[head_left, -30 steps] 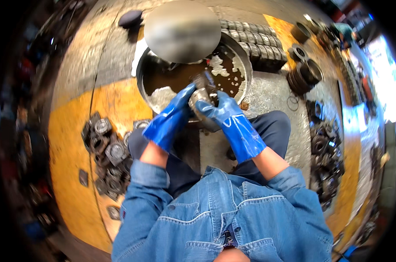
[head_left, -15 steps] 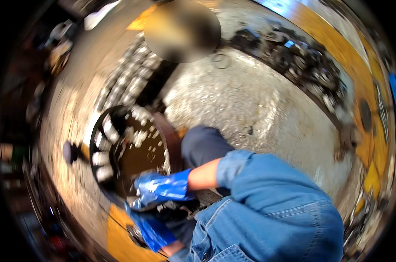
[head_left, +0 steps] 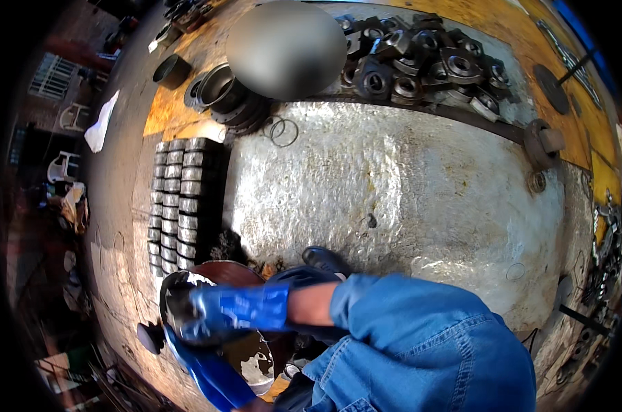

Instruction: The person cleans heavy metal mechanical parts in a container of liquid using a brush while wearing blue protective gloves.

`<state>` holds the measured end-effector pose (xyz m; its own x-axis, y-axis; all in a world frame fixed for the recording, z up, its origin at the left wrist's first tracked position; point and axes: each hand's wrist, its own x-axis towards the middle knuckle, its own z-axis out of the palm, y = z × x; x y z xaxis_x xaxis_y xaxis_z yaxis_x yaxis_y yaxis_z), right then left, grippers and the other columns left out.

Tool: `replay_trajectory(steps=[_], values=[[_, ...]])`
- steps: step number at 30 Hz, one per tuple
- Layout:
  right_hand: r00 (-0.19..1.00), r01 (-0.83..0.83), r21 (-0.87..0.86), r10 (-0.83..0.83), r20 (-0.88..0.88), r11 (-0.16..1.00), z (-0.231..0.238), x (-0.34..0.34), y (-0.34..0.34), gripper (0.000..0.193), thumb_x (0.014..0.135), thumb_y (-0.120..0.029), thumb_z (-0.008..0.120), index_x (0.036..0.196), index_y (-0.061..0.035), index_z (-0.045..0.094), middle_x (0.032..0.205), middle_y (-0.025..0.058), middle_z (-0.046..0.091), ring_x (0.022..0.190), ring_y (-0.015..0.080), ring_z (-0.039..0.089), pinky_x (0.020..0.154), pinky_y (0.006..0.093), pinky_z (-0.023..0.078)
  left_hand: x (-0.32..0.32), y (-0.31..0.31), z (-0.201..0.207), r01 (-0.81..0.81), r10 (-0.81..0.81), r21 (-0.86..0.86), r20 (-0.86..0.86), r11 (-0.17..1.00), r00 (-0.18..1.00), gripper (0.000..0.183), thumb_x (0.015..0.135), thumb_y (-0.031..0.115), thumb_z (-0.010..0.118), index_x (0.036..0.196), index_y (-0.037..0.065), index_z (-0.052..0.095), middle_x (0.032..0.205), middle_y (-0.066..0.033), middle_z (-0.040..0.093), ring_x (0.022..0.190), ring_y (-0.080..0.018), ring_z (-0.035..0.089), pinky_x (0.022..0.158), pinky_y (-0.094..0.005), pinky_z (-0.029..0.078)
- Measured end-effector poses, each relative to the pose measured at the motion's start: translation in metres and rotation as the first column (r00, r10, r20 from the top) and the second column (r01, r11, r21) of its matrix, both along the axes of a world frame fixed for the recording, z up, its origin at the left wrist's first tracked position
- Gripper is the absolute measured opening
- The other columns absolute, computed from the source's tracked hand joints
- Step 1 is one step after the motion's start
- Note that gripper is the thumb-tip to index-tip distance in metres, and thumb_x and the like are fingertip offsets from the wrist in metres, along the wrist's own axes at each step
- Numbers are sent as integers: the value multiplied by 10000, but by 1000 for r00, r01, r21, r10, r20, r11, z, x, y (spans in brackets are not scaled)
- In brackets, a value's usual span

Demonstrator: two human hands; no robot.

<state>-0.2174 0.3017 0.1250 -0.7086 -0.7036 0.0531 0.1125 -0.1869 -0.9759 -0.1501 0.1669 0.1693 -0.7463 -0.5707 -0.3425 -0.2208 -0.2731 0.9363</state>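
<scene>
Both my hands wear blue rubber gloves and are close together over a round metal tub (head_left: 237, 272) at the lower left. Reaching across from the right, my right hand (head_left: 204, 314) covers part of the opening; its fingers look curled, wet and dark, around something I cannot make out. Lower down, my left hand (head_left: 194, 357) lies along the tub's near left side, its fingers hidden beneath the right hand. Brownish liquid (head_left: 239, 351) with pale patches shows in the tub below my right wrist.
Stacked metal cylinders (head_left: 180, 199) stand in rows beyond the tub. A worn metal sheet (head_left: 325, 185) covers the floor ahead, with thin rings (head_left: 283, 132) on it. Dark machined parts (head_left: 428, 62) are heaped at the back. Hollow round castings (head_left: 223, 89) stand back left, beside a blurred oval.
My view has shifted, so the tub sits lower and more floor shows. My hands have moved from the tub's near side across its left part, hiding the cylinders seen inside it before.
</scene>
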Motion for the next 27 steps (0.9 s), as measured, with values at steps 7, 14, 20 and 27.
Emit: replay_trajectory(steps=[7,14,20,27], values=[[819,551,121,-508,-267,825,-63,-121,250,424,958,-342,679,1241,-29,641,1011,134,711,950,269,714,833,430,570,-135,25,-15,818,-833,473,-264,328,486,502,1064,600,494,957,136,652,854,-45,584,742,-188,540,593,-278,411],[416,701,557,-379,-826,-445,-134,-119,441,552,948,-488,664,1309,-76,590,1050,171,735,988,374,728,784,563,550,-28,-40,-20,430,-427,7,149,903,892,522,1061,536,560,1246,62,675,1011,-150,754,769,-226,697,622,-316,521],[561,699,660,-362,-744,-275,-139,-129,363,496,969,-488,627,1329,-147,637,1147,172,749,1078,351,724,958,466,565,66,-117,-83,404,-457,389,50,828,888,524,1047,556,578,1261,86,663,985,-109,729,747,-188,647,566,-271,426],[741,666,630,-256,-621,399,-46,-88,158,543,992,-441,618,1416,-102,633,1194,190,756,1130,359,719,995,469,552,167,-93,-81,62,-98,169,214,984,972,506,1070,454,597,1288,-1,635,1127,-179,761,880,-254,728,715,-336,545]])
